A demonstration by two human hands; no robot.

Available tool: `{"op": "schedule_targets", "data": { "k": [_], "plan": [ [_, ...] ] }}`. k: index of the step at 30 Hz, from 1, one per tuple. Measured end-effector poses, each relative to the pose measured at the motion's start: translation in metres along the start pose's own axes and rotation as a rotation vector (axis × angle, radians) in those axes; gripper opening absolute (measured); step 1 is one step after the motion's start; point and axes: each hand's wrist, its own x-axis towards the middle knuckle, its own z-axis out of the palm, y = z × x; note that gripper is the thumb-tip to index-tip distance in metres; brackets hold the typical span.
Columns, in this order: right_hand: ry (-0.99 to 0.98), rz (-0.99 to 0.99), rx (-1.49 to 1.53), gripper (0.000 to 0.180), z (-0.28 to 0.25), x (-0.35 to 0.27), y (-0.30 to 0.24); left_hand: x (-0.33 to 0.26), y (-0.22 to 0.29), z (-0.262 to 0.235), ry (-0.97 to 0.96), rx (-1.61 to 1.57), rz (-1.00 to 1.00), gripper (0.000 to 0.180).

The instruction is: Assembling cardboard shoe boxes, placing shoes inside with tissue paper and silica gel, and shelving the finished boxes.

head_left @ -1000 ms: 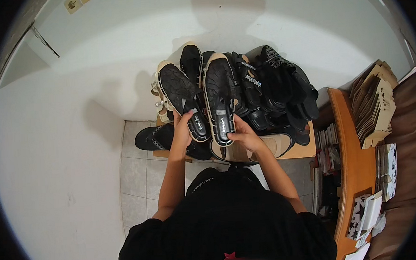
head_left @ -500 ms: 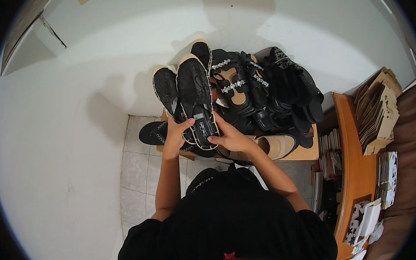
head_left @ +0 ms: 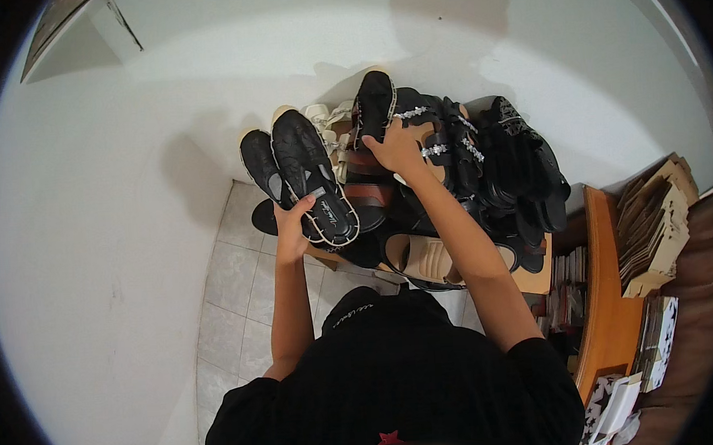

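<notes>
My left hand (head_left: 294, 230) holds a pair of black flat shoes with pale trim (head_left: 301, 173), soles stacked side by side, raised over the left end of a heap of footwear. My right hand (head_left: 397, 149) reaches farther back and grips a black shoe (head_left: 373, 105) standing on end among sandals. Next to that hand lie black sandals with sparkling straps (head_left: 437, 138) and a brown sandal (head_left: 365, 191). A beige sandal (head_left: 423, 259) lies close to my body.
The heap of dark sandals (head_left: 524, 181) rests on a low wooden surface (head_left: 534, 279) against a white wall. A wooden shelf unit (head_left: 611, 306) with stacked cardboard pieces (head_left: 655, 231) and printed papers stands on the right. Grey floor tiles (head_left: 231, 293) lie to the left.
Both hands held the black pair together before. Now the left hand alone keeps the pair, shifted left, while the right hand has let go and reached back to another black shoe.
</notes>
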Motion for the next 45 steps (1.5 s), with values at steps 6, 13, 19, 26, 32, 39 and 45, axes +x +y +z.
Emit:
{"op": "schedule_targets", "data": {
  "k": [6, 13, 19, 26, 32, 39, 45],
  "plan": [
    [-0.165, 0.248, -0.196, 0.091, 0.008, 0.02, 0.001, -0.005, -0.007, -0.023, 0.107, -0.001, 0.074, 0.054],
    [-0.166, 0.576, 0.81, 0.036, -0.006, 0.044, 0.04, 0.002, -0.023, -0.055, 0.169, -0.046, -0.022, 0.056],
    [0.001, 0.467, 1.317, 0.024, -0.048, 0.016, 0.085, 0.014, -0.033, -0.068, 0.188, -0.023, -0.019, 0.054],
    [0.23, 0.596, 0.819, 0.026, -0.08, -0.029, 0.126, 0.014, -0.027, -0.071, 0.205, -0.004, -0.045, 0.055],
    [0.279, 0.466, 0.572, 0.026, -0.086, -0.028, 0.122, 0.016, -0.025, -0.063, 0.152, 0.0, -0.094, 0.053],
    [0.458, 0.567, 1.036, 0.024, -0.122, -0.034, 0.117, 0.031, 0.005, -0.014, 0.048, -0.062, -0.044, 0.05],
    [0.577, 0.657, 0.979, 0.026, -0.138, -0.045, 0.132, 0.05, 0.019, 0.002, -0.027, -0.004, -0.037, 0.043]
  ]
}}
